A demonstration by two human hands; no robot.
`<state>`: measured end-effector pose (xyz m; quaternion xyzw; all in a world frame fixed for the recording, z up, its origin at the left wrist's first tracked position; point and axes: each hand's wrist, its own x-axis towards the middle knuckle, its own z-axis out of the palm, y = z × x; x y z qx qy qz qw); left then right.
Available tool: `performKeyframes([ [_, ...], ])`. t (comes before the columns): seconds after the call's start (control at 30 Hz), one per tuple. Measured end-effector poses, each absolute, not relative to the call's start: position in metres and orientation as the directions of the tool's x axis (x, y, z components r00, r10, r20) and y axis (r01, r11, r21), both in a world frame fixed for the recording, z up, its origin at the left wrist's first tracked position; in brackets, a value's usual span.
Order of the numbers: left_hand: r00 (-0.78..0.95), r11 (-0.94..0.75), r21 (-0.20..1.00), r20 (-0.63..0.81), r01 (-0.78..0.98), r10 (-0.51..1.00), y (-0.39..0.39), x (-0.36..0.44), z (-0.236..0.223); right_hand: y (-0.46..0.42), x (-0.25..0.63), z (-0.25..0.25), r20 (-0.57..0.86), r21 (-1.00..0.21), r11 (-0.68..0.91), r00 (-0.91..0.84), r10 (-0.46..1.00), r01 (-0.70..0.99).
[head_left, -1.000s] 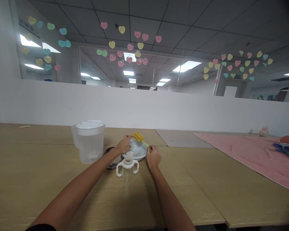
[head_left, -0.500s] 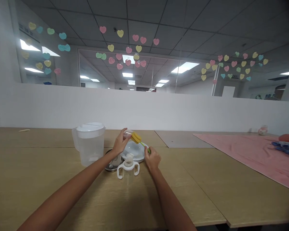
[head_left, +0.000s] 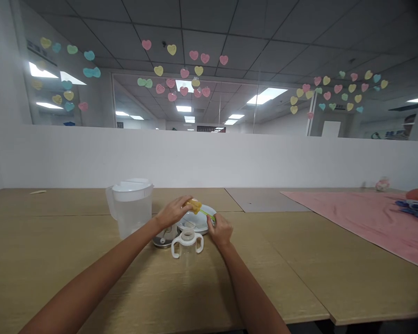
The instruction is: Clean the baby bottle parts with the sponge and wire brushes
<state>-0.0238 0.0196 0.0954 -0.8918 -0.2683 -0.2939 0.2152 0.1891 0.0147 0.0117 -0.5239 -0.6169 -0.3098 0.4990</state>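
My left hand [head_left: 174,212] is closed around a small clear plastic cover [head_left: 190,202], tilted with its mouth to the right. Inside it, at least in part, is the yellow sponge head [head_left: 195,206] of a bottle brush. My right hand [head_left: 220,230] grips the brush's green handle [head_left: 206,214]. Below both hands stands a white bowl [head_left: 205,228]; something pale inside it is unclear. In front of the bowl, a clear baby bottle [head_left: 187,250] with two white handles stands upright and uncapped. Partly hidden under my left wrist is a round metal dish or lid [head_left: 162,243].
A clear pitcher [head_left: 132,213] with a white lid stands to the left on the wooden table [head_left: 132,287]. A pink cloth [head_left: 348,218] covers the right side, with a blue and red soft item [head_left: 416,204] on it. A white wall [head_left: 209,157] with windows rises behind.
The sponge head has gone deeper into the clear cover. My left hand has lowered slightly and turned more over the cover. My right hand stays nearly in place.
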Motion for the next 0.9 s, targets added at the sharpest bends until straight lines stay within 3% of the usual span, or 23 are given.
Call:
performKeyframes([
  [0.17, 0.769, -0.797, -0.324, 0.586, 0.510, 0.255, 0.023, -0.029, 0.093, 0.013, 0.188, 0.012, 0.939, -0.088, 0.289, -0.018, 0.343, 0.953],
  [0.33, 0.732, -0.781, -0.229, 0.567, 0.580, 0.377, 0.020, -0.030, 0.089, 0.015, 0.190, 0.010, 0.925, -0.081, 0.275, -0.031, 0.378, 0.958],
  [0.43, 0.604, -0.725, -0.049, 0.593, 0.687, 0.532, 0.015, -0.030, 0.087, 0.016, 0.190, 0.010, 0.923, -0.079, 0.275, -0.034, 0.383, 0.958],
  [0.53, 0.410, -0.639, 0.240, 0.594, 0.731, 0.692, 0.013, -0.024, 0.087, 0.015, 0.188, 0.010, 0.926, -0.080, 0.284, -0.035, 0.377, 0.955],
  [0.63, 0.229, -0.469, 0.566, 0.444, 0.678, 0.866, 0.017, -0.014, 0.086, 0.015, 0.187, 0.010, 0.928, -0.077, 0.288, -0.037, 0.371, 0.955],
  [0.7, 0.180, -0.369, 0.673, 0.337, 0.641, 0.924, 0.020, -0.008, 0.085, 0.015, 0.187, 0.010, 0.931, -0.078, 0.287, -0.033, 0.364, 0.955],
  [0.8, 0.193, -0.453, 0.592, 0.450, 0.666, 0.872, 0.021, -0.005, 0.086, 0.016, 0.187, 0.010, 0.937, -0.096, 0.282, -0.009, 0.350, 0.955],
  [0.9, 0.368, -0.671, 0.252, 0.677, 0.698, 0.637, 0.016, -0.011, 0.092, 0.018, 0.189, 0.010, 0.933, -0.162, 0.272, 0.057, 0.355, 0.949],
])
